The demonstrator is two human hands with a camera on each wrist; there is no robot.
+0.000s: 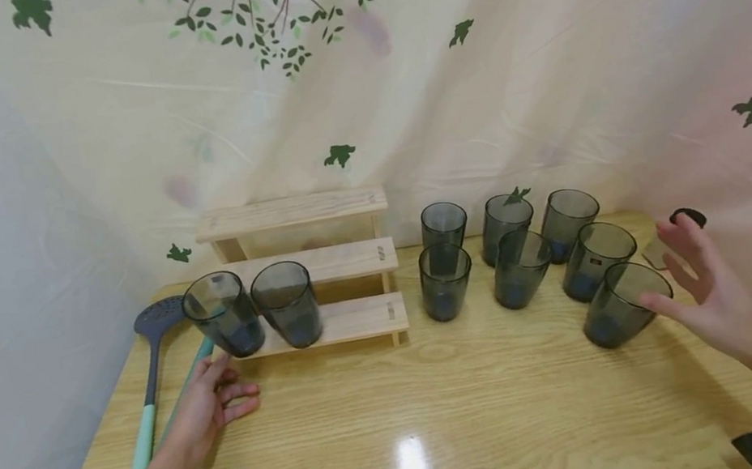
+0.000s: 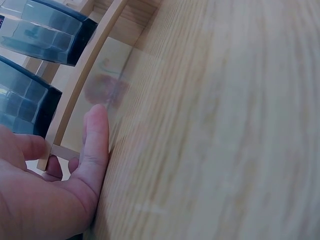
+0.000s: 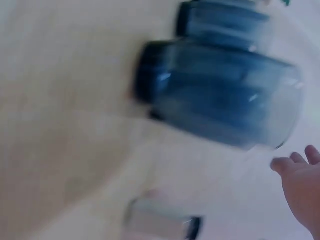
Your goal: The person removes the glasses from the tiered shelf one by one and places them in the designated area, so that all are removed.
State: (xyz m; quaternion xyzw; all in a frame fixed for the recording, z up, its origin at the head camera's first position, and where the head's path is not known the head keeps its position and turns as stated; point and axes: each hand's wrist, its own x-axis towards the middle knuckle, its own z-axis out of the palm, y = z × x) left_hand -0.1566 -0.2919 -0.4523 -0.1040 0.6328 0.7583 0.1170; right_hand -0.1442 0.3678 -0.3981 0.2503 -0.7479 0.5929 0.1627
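In the head view a three-step wooden stand (image 1: 360, 319) has two smoky grey tumblers on its lowest step, one tumbler (image 1: 222, 316) at the left end and another tumbler (image 1: 286, 306) beside it. My left hand (image 1: 206, 401) is at the stand's front left corner. The left wrist view has its thumb and fingers pinching the end of the low step (image 2: 75, 95), with one finger (image 2: 95, 135) stretched out below. On the right, my right hand (image 1: 714, 296) spreads its fingers beside the nearest tumbler (image 1: 624, 306); in the right wrist view it is apart from that glass (image 3: 215, 90).
Several more grey tumblers (image 1: 446, 285) stand in two rows right of the stand. Behind my right hand is a small clear jar (image 1: 658, 251) with a black lid. A slotted turner (image 1: 157, 322) and another teal-handled utensil (image 1: 185, 383) lie at the left.
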